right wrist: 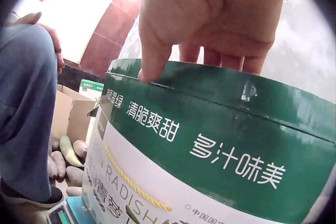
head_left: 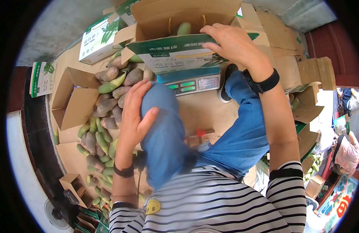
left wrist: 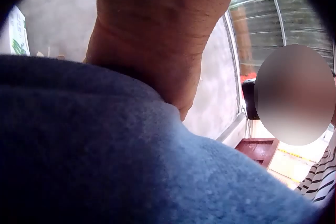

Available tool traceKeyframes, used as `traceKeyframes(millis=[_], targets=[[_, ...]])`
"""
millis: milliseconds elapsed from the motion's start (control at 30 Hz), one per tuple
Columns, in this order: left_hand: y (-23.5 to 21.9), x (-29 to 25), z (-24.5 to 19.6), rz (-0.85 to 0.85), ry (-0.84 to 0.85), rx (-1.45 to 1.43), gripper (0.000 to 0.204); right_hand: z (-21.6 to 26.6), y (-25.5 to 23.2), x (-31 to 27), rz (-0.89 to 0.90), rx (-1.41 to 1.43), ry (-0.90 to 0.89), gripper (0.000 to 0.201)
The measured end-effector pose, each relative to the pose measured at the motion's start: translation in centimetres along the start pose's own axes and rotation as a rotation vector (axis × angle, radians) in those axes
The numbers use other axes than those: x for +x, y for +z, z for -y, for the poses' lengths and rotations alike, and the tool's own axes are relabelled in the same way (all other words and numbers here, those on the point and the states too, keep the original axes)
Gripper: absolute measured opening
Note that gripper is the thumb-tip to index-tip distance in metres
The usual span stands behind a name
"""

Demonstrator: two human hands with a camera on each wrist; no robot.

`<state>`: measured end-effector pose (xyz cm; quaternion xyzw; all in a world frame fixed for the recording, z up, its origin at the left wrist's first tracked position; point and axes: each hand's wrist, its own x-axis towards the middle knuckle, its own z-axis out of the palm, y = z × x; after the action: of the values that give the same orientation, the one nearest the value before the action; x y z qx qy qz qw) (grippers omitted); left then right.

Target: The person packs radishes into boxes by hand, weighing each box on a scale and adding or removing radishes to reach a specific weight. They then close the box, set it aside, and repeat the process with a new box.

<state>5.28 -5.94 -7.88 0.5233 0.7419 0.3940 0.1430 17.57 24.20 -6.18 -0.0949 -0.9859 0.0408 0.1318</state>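
My right hand [head_left: 235, 43] grips the top edge of an open green and white carton [head_left: 164, 60], which stands on a scale [head_left: 198, 84] with lit green displays. In the right wrist view the thumb of the right hand [right wrist: 205, 29] lies outside the green panel [right wrist: 220, 103], the other fingers over the edge. A green radish [head_left: 184, 28] shows inside the carton. My left hand [head_left: 134, 112] rests on the knee [head_left: 160, 105], fingers relaxed; in the left wrist view only part of it [left wrist: 152, 40] shows above the blue trouser leg [left wrist: 157, 145].
Many radishes [head_left: 109, 106] lie piled left of the legs, beside an open brown box [head_left: 72, 103]. A closed carton [head_left: 98, 42] stands at the upper left. More open boxes [head_left: 305, 108] are at the right, and another person [head_left: 348, 153] is at the far right.
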Motion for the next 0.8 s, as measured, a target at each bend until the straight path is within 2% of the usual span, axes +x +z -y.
traceKeyframes(millis=[167, 200, 267, 300, 367, 400, 467, 500, 567, 667, 700, 733, 800], targets=[[0.0, 0.1, 1.0, 0.014, 0.021, -0.077, 0.053, -1.0, 0.6, 0.1, 0.008, 0.078, -0.079, 0.017], [0.0, 0.0, 1.4, -0.017, -0.007, -0.047, 0.053, -1.0, 0.6, 0.2, 0.022, 0.099, -0.07, 0.016], [-0.2, -0.7, 2.6, -0.027, -0.049, -0.221, 0.048, -0.4, 0.0, 0.4, 0.1, 0.114, -0.019, 0.015], [-0.2, -1.4, 3.4, -0.057, -0.07, -0.195, 0.048, 0.0, -0.3, 0.4, 0.108, 0.12, 0.0, 0.014], [0.2, -2.5, 5.4, -0.026, -0.319, -0.368, 0.048, 0.4, -0.5, 0.7, 0.117, 0.134, -0.003, 0.014], [0.6, -3.2, 6.8, -0.044, -0.326, -0.365, 0.048, 0.3, -0.6, 0.6, 0.135, 0.133, 0.029, 0.014], [1.8, -4.9, 9.8, 0.008, -0.485, -0.473, 0.046, 0.0, -0.4, 0.7, 0.135, 0.137, 0.023, 0.014], [2.2, -5.8, 11.3, -0.009, -0.494, -0.474, 0.046, 0.0, -0.3, 0.7, 0.134, 0.141, 0.034, 0.014], [3.0, -7.9, 14.3, 0.073, -0.654, -0.346, 0.045, 0.2, -0.4, 0.8, 0.146, 0.151, 0.04, 0.014], [5.4, -12.1, 19.6, 0.057, -0.78, -0.301, 0.046, 0.6, -0.7, 1.0, 0.172, 0.161, 0.067, 0.013], [5.3, -12.7, 20.1, 0.04, -0.781, -0.189, 0.051, 0.7, -0.7, 1.0, 0.167, 0.183, 0.08, 0.013], [5.5, -13.7, 21.3, 0.03, -0.791, -0.196, 0.051, 0.8, -0.7, 1.2, 0.163, 0.205, 0.094, 0.013], [6.3, -15.1, 23.4, 0.0, -0.789, 0.056, 0.055, 1.2, -0.9, 1.3, 0.179, 0.2, 0.107, 0.013]])
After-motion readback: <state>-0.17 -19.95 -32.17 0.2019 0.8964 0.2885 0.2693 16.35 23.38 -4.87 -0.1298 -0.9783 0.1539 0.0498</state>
